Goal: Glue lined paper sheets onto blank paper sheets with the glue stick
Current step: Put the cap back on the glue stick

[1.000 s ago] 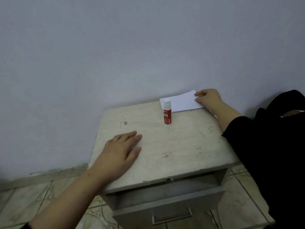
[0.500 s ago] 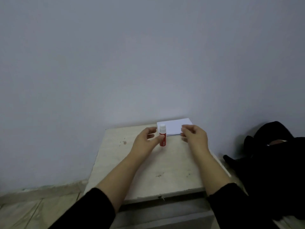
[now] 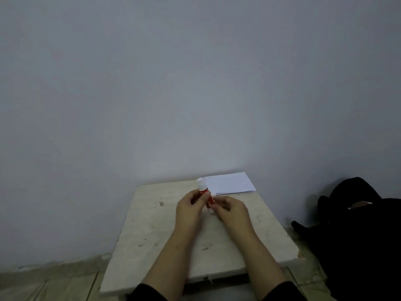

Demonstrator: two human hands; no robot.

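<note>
Head view shows two hands over one pale, stained wooden bench (image 3: 152, 231) set against a grey wall. One red glue stick with a white cap (image 3: 203, 192) is held tilted above the bench top. Left hand (image 3: 188, 210) grips its red body with curled fingers; right hand (image 3: 230, 210) curls at its lower end and seems to pinch it, though blur hides the contact. One stack of white paper sheets (image 3: 230, 183) lies at the far right corner, sheet count unclear. One black garment (image 3: 358, 231) sits right of the bench.
</note>
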